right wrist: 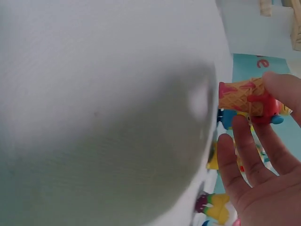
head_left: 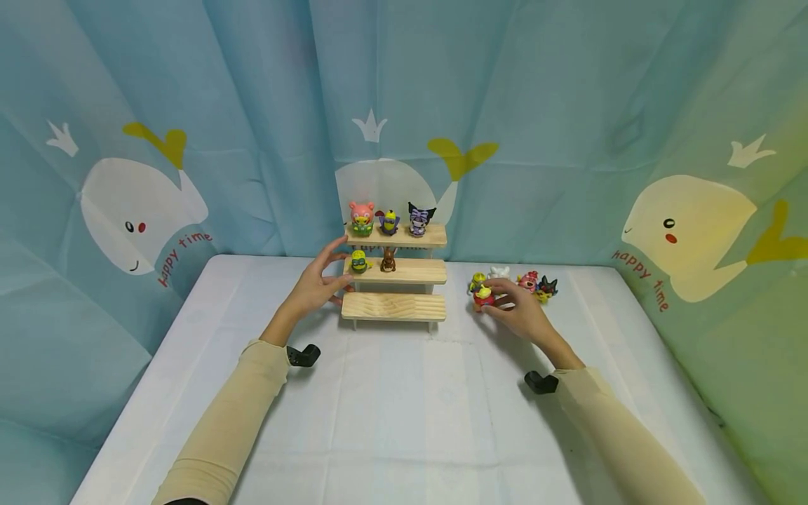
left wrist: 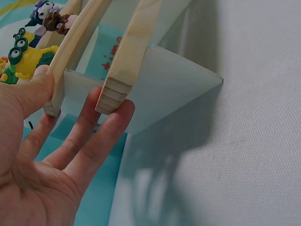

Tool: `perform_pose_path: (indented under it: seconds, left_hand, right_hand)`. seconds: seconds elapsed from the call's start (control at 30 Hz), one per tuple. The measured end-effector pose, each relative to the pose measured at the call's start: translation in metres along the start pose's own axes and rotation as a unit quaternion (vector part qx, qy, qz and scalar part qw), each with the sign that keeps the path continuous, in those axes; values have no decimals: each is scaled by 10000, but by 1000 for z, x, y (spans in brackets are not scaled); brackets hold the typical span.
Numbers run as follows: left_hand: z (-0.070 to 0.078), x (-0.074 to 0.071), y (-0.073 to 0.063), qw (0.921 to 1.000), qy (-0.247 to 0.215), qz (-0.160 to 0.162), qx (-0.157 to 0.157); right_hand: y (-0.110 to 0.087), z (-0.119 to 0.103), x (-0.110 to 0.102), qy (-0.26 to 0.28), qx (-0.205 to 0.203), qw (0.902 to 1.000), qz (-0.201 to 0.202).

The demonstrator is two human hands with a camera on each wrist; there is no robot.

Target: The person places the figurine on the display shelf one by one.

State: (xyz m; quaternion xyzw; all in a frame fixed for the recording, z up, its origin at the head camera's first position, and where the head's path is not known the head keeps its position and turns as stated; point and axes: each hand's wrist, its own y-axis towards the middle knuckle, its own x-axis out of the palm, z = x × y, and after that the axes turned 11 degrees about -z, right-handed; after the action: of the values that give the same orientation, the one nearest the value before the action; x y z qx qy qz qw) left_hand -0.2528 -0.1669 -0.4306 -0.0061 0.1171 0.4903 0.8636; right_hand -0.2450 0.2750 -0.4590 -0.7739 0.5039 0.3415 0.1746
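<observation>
A three-tier wooden display shelf (head_left: 393, 306) stands at the back of the table. My left hand (head_left: 311, 286) holds its left end; in the left wrist view the thumb lies on the middle board (left wrist: 77, 44) and fingertips touch the lower board (left wrist: 129, 61). To the right of the shelf, my right hand (head_left: 522, 313) pinches a red toy figurine (head_left: 483, 299) with a yellow top. The right wrist view shows its waffle-cone base (right wrist: 241, 98) between thumb and fingers. I cannot tell whether the base touches the table.
On the top tier are a pink figurine (head_left: 362, 218), a purple-winged one (head_left: 388, 223) and a black-eared one (head_left: 419, 220). The middle tier bears a yellow figurine (head_left: 359, 261) and a brown one (head_left: 388, 260). Several more, including a black-and-yellow figurine (head_left: 545, 289), stand around my right hand.
</observation>
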Motion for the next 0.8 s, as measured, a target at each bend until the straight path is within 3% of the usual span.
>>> perform_pose_path:
  seconds: [0.6, 0.8]
  left_hand:
    - [2, 0, -1, 10000, -12, 9, -83]
    - [1, -1, 0, 10000, 22, -16, -22]
  right_hand:
    - [-11, -27, -23, -16, -166, 9992, 364]
    - [-17, -36, -32, 568, -151, 9964, 605]
